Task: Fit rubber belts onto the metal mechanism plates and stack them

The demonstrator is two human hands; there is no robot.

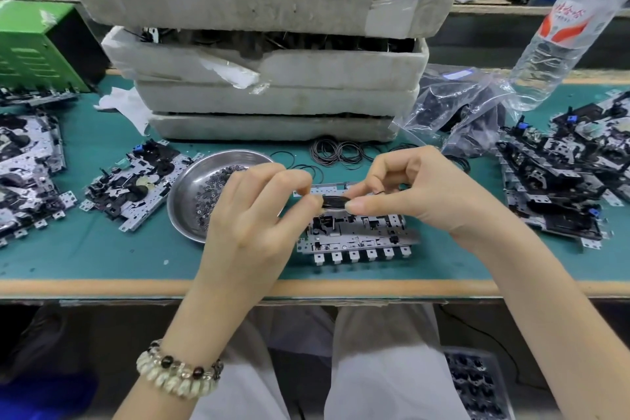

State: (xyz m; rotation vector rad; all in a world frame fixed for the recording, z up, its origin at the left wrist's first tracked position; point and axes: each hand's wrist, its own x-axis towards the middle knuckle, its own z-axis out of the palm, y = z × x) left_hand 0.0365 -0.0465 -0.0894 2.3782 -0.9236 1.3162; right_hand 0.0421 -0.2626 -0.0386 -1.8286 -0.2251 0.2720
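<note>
Nearest, a bead bracelet (179, 373) is seen on the left wrist, w/ pale trousers below the bench edge. Further in, the left hand (252, 211) and right hand (419, 194) are met over the metal plate (358, 239), which lies flat on the green mat (102, 256), centre, close to the near edge. A dark loop (332, 203) is pinched between both hands just above the plate's far half. Its left end is held by the left thumb and forefinger, its right end by the right thumb and forefinger; the other fingers are loosely bent. It is judged to be the rubber belt, poss. w/ a pulley inside; that can't be told.

Step judged: belt being seated on the plate. The loop should be kept untwisted, hooked over one pulley first, then stretched only as far as needed to the 2nd. The plate could be steadied by a spare finger so it isn't dragged. Seating should be checked all round before release.

Spare belts (337, 150) lie beyond the plate, by the foam trays (272, 95); a steel dish (191, 201) of small parts sits just left. The stacked plates (552, 194) at right are prob. the done pile, so the plate should be carried there level.
</note>
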